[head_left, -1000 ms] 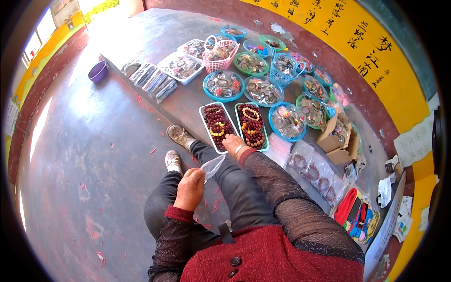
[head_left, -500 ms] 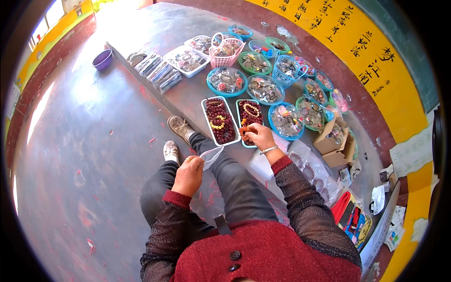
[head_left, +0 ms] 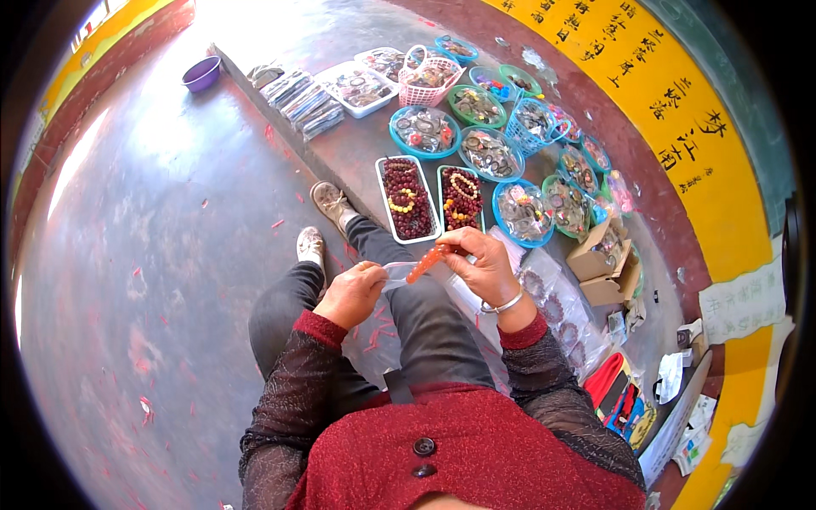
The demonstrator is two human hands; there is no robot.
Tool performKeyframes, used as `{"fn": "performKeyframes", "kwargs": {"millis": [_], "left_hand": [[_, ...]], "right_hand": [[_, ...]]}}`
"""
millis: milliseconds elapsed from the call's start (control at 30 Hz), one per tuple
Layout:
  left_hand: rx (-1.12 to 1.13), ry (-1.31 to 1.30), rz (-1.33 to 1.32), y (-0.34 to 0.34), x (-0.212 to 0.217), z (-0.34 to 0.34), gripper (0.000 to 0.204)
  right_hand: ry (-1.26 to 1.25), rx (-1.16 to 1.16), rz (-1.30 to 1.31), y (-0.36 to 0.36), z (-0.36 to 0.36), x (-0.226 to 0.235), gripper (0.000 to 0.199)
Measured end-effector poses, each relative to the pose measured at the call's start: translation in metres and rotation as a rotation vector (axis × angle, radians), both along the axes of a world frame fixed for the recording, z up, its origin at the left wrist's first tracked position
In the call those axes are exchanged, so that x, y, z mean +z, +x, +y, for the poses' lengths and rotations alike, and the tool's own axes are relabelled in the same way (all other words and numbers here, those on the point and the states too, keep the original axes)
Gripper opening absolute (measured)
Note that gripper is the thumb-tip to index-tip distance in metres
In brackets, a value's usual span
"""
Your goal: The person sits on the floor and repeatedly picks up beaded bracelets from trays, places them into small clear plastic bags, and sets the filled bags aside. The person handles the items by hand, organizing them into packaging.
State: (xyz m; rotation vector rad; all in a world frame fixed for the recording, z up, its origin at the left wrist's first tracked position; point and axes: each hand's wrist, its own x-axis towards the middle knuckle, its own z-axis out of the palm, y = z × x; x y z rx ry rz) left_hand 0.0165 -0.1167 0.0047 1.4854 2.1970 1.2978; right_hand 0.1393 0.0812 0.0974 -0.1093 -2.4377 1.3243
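Observation:
My right hand [head_left: 483, 265] pinches an orange-red bead bracelet [head_left: 425, 263], pressed together into a narrow strip. Its lower end meets a small clear plastic bag [head_left: 398, 274]; whether it is inside the bag's mouth I cannot tell. My left hand [head_left: 354, 293] is closed on the bag's other edge, above my lap. Just beyond the right hand stand two white trays of dark red bead bracelets. The left tray [head_left: 435, 223] has a yellow bracelet on top; the right tray [head_left: 440, 183] has a pale one and some orange beads.
Baskets of bagged trinkets, among them a blue round basket [head_left: 496, 223] and a pink handled basket [head_left: 411, 92], crowd the raised floor. Right of me lie clear plastic sheets [head_left: 561, 310] and an open cardboard box [head_left: 602, 289]. A purple basin [head_left: 202, 78] sits far left.
My right hand has moved from the right tray toward my left hand, bringing the orange-red bracelet to the bag. My left hand still holds the bag. The view has shifted slightly.

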Motion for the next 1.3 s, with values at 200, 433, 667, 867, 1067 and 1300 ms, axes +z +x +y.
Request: {"fn": "performKeyframes", "kwargs": {"millis": [200, 433, 667, 867, 1067, 1300], "left_hand": [[-0.066, 0.127, -0.055, 0.001, 0.008, -0.001, 0.010], [-0.044, 0.170, -0.073, -0.002, 0.009, -0.003, 0.011], [-0.060, 0.245, -0.153, -0.001, 0.009, -0.001, 0.014], [-0.097, 0.329, -0.150, -0.003, 0.004, 0.002, 0.017], [-0.091, 0.222, -0.466, 0.000, 0.016, -0.001, 0.014], [-0.020, 0.248, -0.780, -0.001, 0.011, 0.001, 0.013]], "right_hand": [[0.062, 0.023, -0.010, -0.010, -0.016, -0.004, 0.019], [0.280, 0.082, 0.029, -0.011, -0.017, -0.011, 0.016], [0.541, 0.106, 0.000, -0.016, -0.025, -0.023, 0.012], [0.579, 0.119, -0.026, -0.023, -0.035, -0.029, 0.012], [0.559, 0.137, -0.093, -0.024, -0.036, -0.030, 0.013], [0.490, 0.139, -0.087, -0.026, -0.039, -0.023, 0.016]]}}
